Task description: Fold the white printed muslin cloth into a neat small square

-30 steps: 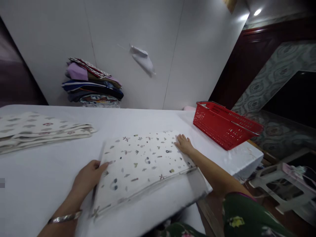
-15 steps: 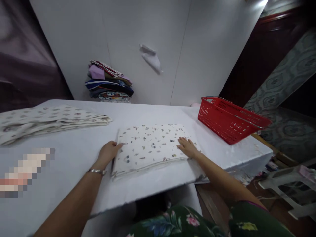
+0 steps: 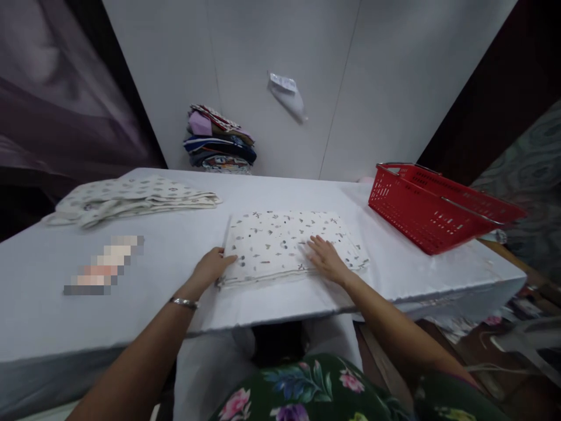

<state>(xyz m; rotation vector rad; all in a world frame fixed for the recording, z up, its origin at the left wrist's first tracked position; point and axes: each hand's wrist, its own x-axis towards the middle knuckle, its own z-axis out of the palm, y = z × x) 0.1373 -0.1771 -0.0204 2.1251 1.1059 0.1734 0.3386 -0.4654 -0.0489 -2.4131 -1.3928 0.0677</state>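
A folded white cloth [image 3: 280, 240] with small printed motifs lies flat near the front edge of the table. At its left edge my left hand [image 3: 213, 270] grips it, thumb on top and the other fingers partly hidden beside or beneath the fold. My right hand [image 3: 326, 260] rests palm down on the cloth's front right part, its fingers outstretched and slightly blurred.
A white-covered table [image 3: 272, 307] extends to both sides. To the right stands a red basket [image 3: 429, 210]; at the left lie a loose printed cloth [image 3: 140, 199] and a pixelated item [image 3: 105, 263]. Folded fabrics [image 3: 221, 143] are stacked at the back against a white wall [image 3: 280, 35].
The view has swung left, so things appear further right. My right hand has slid leftward over the cloth from its right edge. My left hand stays at the left edge.
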